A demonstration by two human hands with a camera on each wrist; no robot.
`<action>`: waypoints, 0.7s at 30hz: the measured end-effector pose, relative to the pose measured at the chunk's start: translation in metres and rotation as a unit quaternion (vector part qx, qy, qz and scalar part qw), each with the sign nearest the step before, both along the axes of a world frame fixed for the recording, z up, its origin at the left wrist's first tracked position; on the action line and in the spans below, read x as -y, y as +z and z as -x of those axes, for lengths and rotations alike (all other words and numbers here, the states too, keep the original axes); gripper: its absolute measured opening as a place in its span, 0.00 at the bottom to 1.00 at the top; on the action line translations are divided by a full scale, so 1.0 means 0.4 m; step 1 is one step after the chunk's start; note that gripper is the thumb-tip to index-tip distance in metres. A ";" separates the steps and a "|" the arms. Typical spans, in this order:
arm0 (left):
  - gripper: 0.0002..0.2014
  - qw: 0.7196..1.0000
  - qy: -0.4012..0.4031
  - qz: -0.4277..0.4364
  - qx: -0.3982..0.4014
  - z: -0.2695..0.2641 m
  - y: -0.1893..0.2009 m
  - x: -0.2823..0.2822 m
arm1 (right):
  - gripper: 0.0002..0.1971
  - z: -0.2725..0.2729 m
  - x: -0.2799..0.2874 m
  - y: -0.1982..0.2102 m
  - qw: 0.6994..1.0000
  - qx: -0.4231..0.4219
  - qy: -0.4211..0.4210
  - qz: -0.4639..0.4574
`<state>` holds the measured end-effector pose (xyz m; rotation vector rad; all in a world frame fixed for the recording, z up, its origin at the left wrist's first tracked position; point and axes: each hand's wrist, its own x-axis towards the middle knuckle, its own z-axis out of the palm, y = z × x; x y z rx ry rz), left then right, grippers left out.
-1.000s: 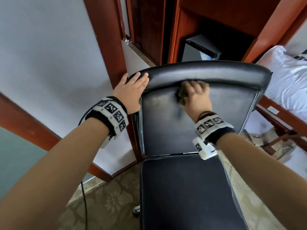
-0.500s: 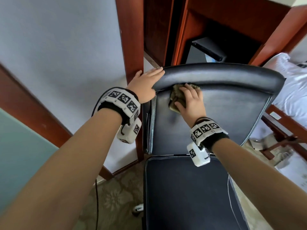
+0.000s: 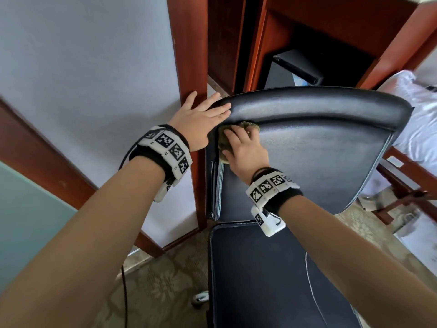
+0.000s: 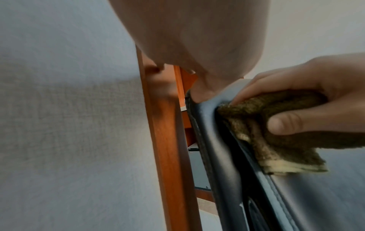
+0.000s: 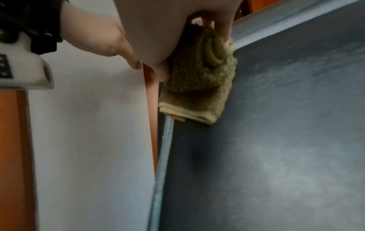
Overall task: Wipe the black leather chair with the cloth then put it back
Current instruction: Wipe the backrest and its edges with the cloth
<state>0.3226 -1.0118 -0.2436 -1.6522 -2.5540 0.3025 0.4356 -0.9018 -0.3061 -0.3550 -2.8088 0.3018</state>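
Chair (image 3: 307, 162) at centre, backrest upright, seat in front of backrest, toward viewer. Left hand (image 3: 201, 121) on top-left corner of backrest. Right hand (image 3: 246, 150) just right of it, below top roll, on cloth (image 3: 221, 144) against backrest front near left edge. Wooden post (image 3: 189, 67) just left of chair, wall (image 3: 82, 67) left of post. Wooden cabinet (image 3: 319, 31) behind backrest. Bed (image 3: 421, 119) right of chair. Cable (image 3: 124, 292) on carpet (image 3: 165, 280) left of seat.

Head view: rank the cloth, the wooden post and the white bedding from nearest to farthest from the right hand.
From the right hand:
1. cloth, gripped under its fingers at the backrest's left edge.
2. wooden post, left, behind the left hand.
3. white bedding, far right.
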 end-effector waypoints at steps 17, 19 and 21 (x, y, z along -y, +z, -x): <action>0.42 1.000 -0.002 0.018 -0.010 -0.002 -0.023 -0.015 | 0.32 0.011 0.004 0.011 0.995 0.050 0.016 -0.088; 0.42 1.000 -0.001 0.021 -0.008 -0.002 -0.022 -0.015 | 0.33 0.008 0.000 0.005 0.995 0.034 0.010 -0.097; 0.43 1.000 0.001 0.017 -0.003 -0.004 -0.022 -0.013 | 0.32 0.001 -0.017 0.014 0.992 0.012 0.022 -0.120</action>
